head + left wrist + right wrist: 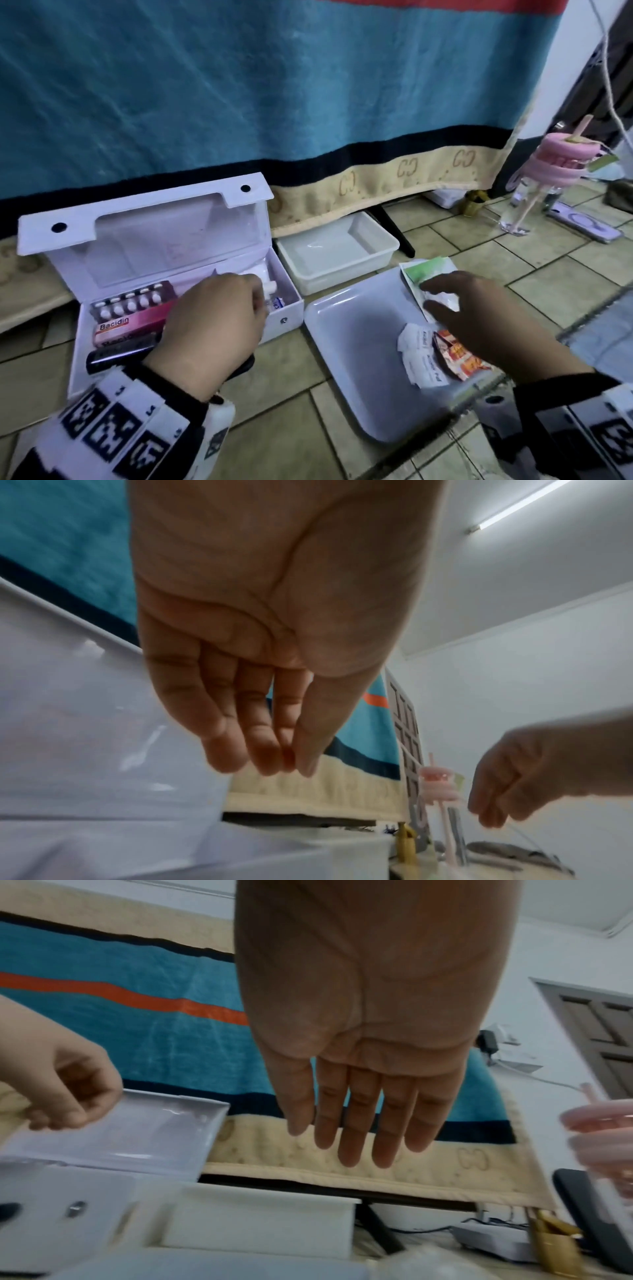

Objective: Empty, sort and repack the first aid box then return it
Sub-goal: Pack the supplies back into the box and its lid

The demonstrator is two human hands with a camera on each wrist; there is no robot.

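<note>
The white first aid box (pixel 286 317) stands open on the tiled floor at left, lid raised. Inside lie a blister pack (pixel 133 301), pink Bacidin boxes (pixel 130 327), a black item (pixel 116 353) and a small white tube (pixel 272 291). My left hand (pixel 253 294) hovers over the box's right end with fingers pointing down beside the tube; the left wrist view shows this left hand (pixel 267 750) empty. My right hand (pixel 452 301) floats flat above the shallow white tray (pixel 342 342), over a green packet (pixel 428 269), white sachets (pixel 423 359) and a red packet (pixel 460 358). Seen from the wrist, the right hand (pixel 359 1137) has straight fingers and holds nothing.
A deeper white tub (pixel 383 253) sits behind the tray, against a hanging blue blanket (pixel 274 85) with a beige hem. At far right stand a clear tumbler (pixel 520 212) topped by a pink coil, and a phone (pixel 582 228) on the floor.
</note>
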